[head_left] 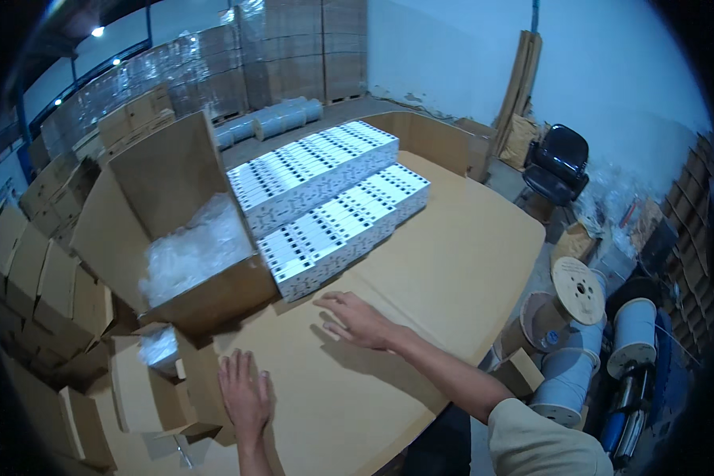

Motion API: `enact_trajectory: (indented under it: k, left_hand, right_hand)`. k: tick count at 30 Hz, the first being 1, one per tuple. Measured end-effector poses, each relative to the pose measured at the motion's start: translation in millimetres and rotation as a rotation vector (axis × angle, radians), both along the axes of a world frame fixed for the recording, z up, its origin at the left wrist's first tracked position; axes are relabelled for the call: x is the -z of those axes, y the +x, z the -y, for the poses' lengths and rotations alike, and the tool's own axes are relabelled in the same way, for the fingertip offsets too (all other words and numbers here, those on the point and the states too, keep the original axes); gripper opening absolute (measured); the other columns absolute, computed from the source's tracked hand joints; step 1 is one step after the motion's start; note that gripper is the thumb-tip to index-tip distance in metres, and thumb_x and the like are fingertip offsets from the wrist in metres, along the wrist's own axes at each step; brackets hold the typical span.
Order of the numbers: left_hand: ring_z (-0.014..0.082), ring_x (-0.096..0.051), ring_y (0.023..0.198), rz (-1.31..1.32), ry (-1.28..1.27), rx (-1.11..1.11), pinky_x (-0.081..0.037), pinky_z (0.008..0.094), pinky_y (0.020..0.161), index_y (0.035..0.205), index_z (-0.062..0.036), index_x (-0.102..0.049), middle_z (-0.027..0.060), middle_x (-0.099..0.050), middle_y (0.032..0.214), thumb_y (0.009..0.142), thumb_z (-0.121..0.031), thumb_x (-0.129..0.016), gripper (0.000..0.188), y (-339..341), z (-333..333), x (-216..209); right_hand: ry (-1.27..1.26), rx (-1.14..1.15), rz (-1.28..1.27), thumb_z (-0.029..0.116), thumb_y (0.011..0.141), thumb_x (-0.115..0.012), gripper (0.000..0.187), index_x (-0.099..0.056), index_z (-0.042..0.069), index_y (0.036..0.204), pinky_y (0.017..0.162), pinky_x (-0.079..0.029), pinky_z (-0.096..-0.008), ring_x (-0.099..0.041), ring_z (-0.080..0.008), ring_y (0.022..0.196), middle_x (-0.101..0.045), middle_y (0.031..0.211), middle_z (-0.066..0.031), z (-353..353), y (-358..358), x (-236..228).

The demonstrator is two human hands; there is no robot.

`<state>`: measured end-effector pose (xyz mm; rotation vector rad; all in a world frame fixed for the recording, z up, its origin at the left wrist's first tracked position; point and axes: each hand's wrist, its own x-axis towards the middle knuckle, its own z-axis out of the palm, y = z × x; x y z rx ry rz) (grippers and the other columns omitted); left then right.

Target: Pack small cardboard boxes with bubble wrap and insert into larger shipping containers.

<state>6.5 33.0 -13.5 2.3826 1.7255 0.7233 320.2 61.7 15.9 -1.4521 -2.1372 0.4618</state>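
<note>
My left hand (245, 393) lies with its fingers stretched out against the side of a small open cardboard box (208, 379), holding nothing. Inside that box is a clear plastic-wrapped bundle (159, 347). My right hand (358, 320) hangs over the cardboard-covered table (444, 262), fingers apart, with nothing in it. Just beyond its fingertips stand tight rows of slim white boxes (341, 230), with dark squares along their tops. A second, taller block of them (317, 170) is behind. Left of these rows stands a large open carton (214, 297) with clear plastic bags (198, 246) inside.
Brown cartons (51, 293) are stacked at the left. Wrapped pallets (285, 55) line the back. Wire spools (567, 373) and a black chair (559, 163) stand on the floor to the right. A cardboard wall (428, 139) rises at the table's far end.
</note>
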Motion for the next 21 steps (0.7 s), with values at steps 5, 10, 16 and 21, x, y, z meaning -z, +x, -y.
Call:
enact_trajectory:
  k: [5, 10, 16, 21]
  left_hand:
    - [0.0446, -0.038, 0.140, 0.065, -0.018, 0.013, -0.029, 0.0522, 0.118, 0.137, -0.0031, -0.056, 0.0202, -0.050, 0.147, 0.095, -0.019, -0.062, 0.046, 9.4, -37.7, -4.8]
    - [0.0426, -0.037, 0.142, 0.047, -0.029, 0.045, -0.027, 0.0517, 0.119, 0.139, -0.0035, -0.055, 0.0198, -0.048, 0.149, 0.096, -0.018, -0.060, 0.046, 4.5, -38.4, 0.8]
    - [0.0444, -0.040, 0.140, -0.133, 0.036, 0.098, -0.027, 0.0522, 0.119, 0.139, -0.0028, -0.057, 0.0191, -0.051, 0.148, 0.104, -0.030, -0.050, 0.044, 13.6, -35.9, -24.5]
    - [0.0443, -0.042, 0.138, -0.240, 0.082, 0.115, -0.028, 0.0525, 0.118, 0.137, -0.0018, -0.058, 0.0195, -0.052, 0.147, 0.104, -0.028, -0.050, 0.043, 16.3, -35.4, -33.7]
  right_hand:
    - [0.096, 0.216, -0.022, 0.019, 0.093, -0.065, 0.054, -0.048, 0.010, 0.143, 0.108, -0.044, -0.0471, -0.049, -0.0393, 0.129, -0.052, 0.137, -0.0188, -2.6, 81.7, 5.8]
    - [0.158, 0.448, -0.031, 0.014, 0.089, -0.065, 0.058, -0.046, 0.011, 0.144, 0.107, -0.044, -0.0490, -0.048, -0.0417, 0.129, -0.047, 0.140, -0.0231, -29.5, 136.1, 4.5]
    - [0.203, 0.624, -0.015, 0.011, 0.085, -0.066, 0.068, -0.040, 0.017, 0.147, 0.105, -0.046, -0.0540, -0.046, -0.0484, 0.130, -0.036, 0.147, -0.0277, -75.1, 171.5, 6.3]
    - [0.205, 0.628, 0.076, 0.007, 0.082, -0.068, 0.071, -0.040, 0.017, 0.146, 0.105, -0.047, -0.0553, -0.044, -0.0500, 0.133, -0.030, 0.152, -0.0277, -90.9, 177.9, 13.1]
